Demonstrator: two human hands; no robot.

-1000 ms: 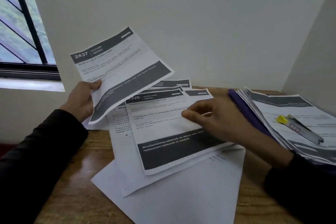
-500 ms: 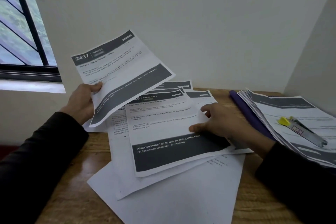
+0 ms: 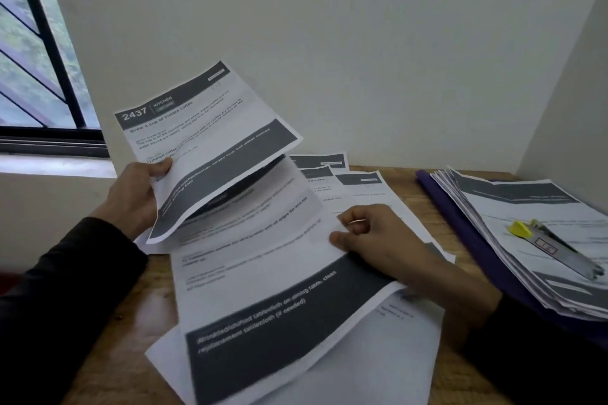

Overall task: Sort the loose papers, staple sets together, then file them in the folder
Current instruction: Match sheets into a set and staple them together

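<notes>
Head view, left hand: the left hand grips the near-left edge of a printed sheet headed "2437 KITCHEN", thumb on top, holding it raised and tilted above the table's left side
Head view, right hand: the right hand pinches the right edge of a second sheet, thumb and curled fingers on the paper; a pale band shows on one finger
Second sheet: blurred, its far end lifted under the raised page, its near end with a dark band reaching toward the near edge of the frame
Loose papers: more sheets lie fanned on the wooden table, far of the right hand, and plain white pages lie beneath, near-centre
Folder: a purple folder lies at the right side of the table, just beside the loose sheets, with a thick stack of printed pages resting on it
Stapler: a grey stapler with a yellow end sits on top of that stack, well right of the right hand
Surroundings: a dark-framed window at far left, a plain pale wall behind the table
Sleeves: both forearms wear dark sleeves
</notes>
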